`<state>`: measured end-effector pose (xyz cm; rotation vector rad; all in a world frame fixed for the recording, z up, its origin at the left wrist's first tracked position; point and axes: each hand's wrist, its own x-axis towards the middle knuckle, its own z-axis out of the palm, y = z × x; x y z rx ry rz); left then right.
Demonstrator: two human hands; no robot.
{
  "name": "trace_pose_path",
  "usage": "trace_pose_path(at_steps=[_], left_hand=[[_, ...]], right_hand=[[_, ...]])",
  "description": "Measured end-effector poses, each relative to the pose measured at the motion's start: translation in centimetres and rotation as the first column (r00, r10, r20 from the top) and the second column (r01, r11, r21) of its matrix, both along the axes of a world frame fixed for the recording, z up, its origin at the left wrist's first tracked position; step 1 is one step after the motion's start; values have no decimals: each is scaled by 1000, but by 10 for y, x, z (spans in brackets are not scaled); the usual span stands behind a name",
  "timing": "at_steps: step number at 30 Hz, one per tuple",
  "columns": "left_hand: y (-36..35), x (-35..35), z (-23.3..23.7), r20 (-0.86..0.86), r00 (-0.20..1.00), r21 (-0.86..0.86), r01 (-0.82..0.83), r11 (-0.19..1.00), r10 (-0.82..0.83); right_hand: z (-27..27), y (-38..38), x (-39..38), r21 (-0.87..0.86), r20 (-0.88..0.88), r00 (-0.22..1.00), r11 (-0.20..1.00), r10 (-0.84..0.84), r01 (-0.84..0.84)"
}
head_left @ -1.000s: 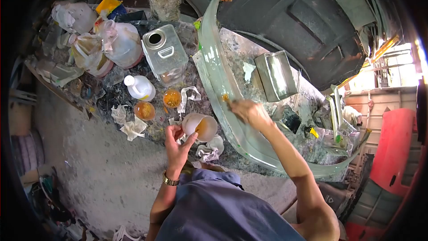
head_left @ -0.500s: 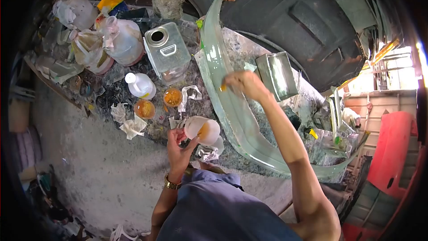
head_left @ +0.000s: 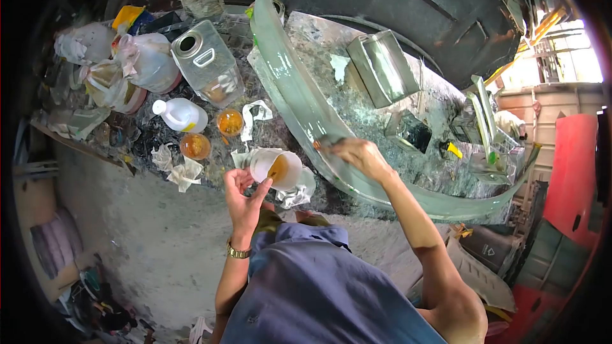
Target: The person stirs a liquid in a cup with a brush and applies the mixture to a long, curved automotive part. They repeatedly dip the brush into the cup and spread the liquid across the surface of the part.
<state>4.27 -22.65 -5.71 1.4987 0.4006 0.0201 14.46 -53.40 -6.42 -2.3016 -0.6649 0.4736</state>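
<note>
My left hand [head_left: 243, 202] grips a translucent white plastic cup [head_left: 290, 178], tilted so that its mouth faces me, with amber liquid in it. My right hand [head_left: 362, 158] is closed on what looks like a small brush [head_left: 328, 143], blurred by motion, with an orange tip. Its tip is over the long, curved, pale green part [head_left: 290, 83], whose surface is glossy and wet-looking; contact is hard to make out. Beyond the cup, on the worktable [head_left: 421, 127], are two small cups of amber liquid, one nearer [head_left: 194, 147] and one farther [head_left: 229, 122].
A white bottle [head_left: 185, 116], a metal can [head_left: 210, 67] and several cloudy jugs stand at the left. Crumpled paper [head_left: 185, 175] lies along the table edge. An open metal box [head_left: 386, 67] and a dark hood-like panel [head_left: 408, 13] are at the back right.
My right hand has moved down along the curved part, nearer to the cup. The camera view has shifted, so the table's things appear farther left. My left hand still holds the cup.
</note>
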Motion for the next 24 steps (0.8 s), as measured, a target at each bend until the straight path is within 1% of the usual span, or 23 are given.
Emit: trace_pose_path(at_steps=[1,3,4,6,7,9,10,13,15,17,18,20,21,22,23,24], left_hand=[[-1,-2,-2,0,1000,5,4,1000,-4],[-2,-5,-10,23,999,40,37,998,-38],[-5,-5,-4,26,999,43,38,998,-39],[-11,-7,8,-34,999,-62,14,998,-16],[-12,-8,6,-26,1000,-61,10,998,-12],[-13,-12,0,-7,1000,-52,19,998,-20],[-13,-13,0,-5,1000,-61,15,998,-16],[-12,-15,-1,6,1000,-56,26,998,-26],[-10,-14,-1,30,999,-45,23,999,-21],[-11,-14,5,-22,1000,-88,-23,996,22],[-10,-14,3,-24,999,-91,-23,996,21],[-8,-13,-3,-3,999,-90,-41,995,41],[-7,-12,-3,-3,999,-97,-41,994,41],[-6,-10,-1,-10,999,-87,-34,996,33],[-5,-8,0,-15,1000,-78,-28,997,27],[-3,-6,-4,-9,999,-83,-31,996,31]], right_hand=[[-4,-11,-16,5,0,1000,1000,-4,4],[-9,-28,-41,60,-16,997,996,-72,72],[-3,-33,-49,63,-13,997,995,-72,73],[11,-39,-56,-35,-120,990,997,-79,75],[12,-39,-50,-33,-112,991,997,-74,71],[14,-38,-32,-35,-159,987,999,21,-27],[13,-32,-18,-37,-149,989,999,24,-30],[3,4,46,-21,-119,985,991,128,-131],[15,33,87,-36,2,995,994,105,-104],[30,57,113,-29,122,992,999,29,-26],[36,64,116,-33,120,992,999,29,-25],[45,72,119,21,351,935,999,-46,42],[43,68,115,15,351,935,999,-44,42],[38,58,103,-171,379,920,985,97,-34],[33,48,89,-353,381,893,930,241,-100],[21,34,72,-385,380,881,914,282,-126]])
